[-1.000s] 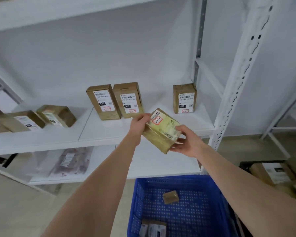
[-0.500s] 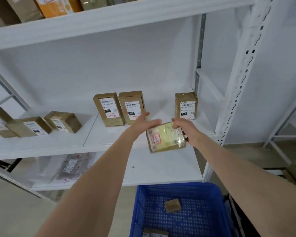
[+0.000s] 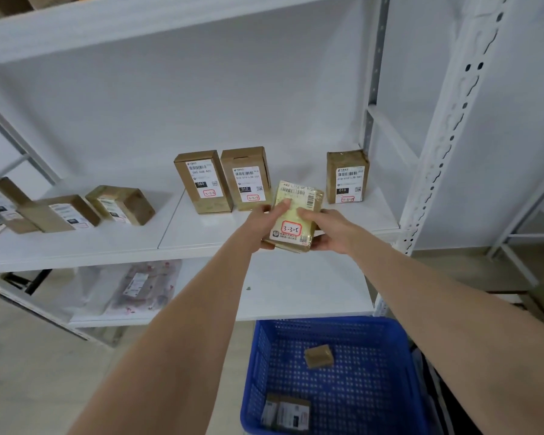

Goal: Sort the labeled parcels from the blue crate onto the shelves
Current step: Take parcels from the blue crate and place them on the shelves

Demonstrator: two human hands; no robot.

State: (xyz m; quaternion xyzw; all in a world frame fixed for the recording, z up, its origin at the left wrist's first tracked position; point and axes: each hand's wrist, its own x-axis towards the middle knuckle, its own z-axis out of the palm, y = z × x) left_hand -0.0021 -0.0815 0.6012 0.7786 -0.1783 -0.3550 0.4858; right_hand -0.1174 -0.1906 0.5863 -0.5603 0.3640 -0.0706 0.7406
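Two hands hold one yellowish taped parcel (image 3: 296, 215), its red-ringed tag reading 3-3-5. The left hand (image 3: 264, 222) grips its left edge with a digit laid across the label, and the right hand (image 3: 330, 229) clasps the right edge, thumb on the face. The parcel tilts back over the front part of the middle shelf (image 3: 201, 232); whether it touches the board I cannot tell.

Just behind the parcel to its left stand two upright brown boxes, one tagged 3-3-6 (image 3: 203, 182) and one tagged 3-3-7 (image 3: 246, 178), side by side. Behind it to the right, with a gap between, stands a third upright box (image 3: 347, 176) near the perforated white post (image 3: 446, 120). Well to the parcel's left, three boxes (image 3: 120, 204) lie on their sides.

Below the parcel sits the blue crate (image 3: 255, 372), holding a small brown packet (image 3: 318, 356) and a labeled parcel (image 3: 285, 412) in its near corner. Below and to the left of the held parcel, a clear bag (image 3: 145, 284) lies on the lower shelf.
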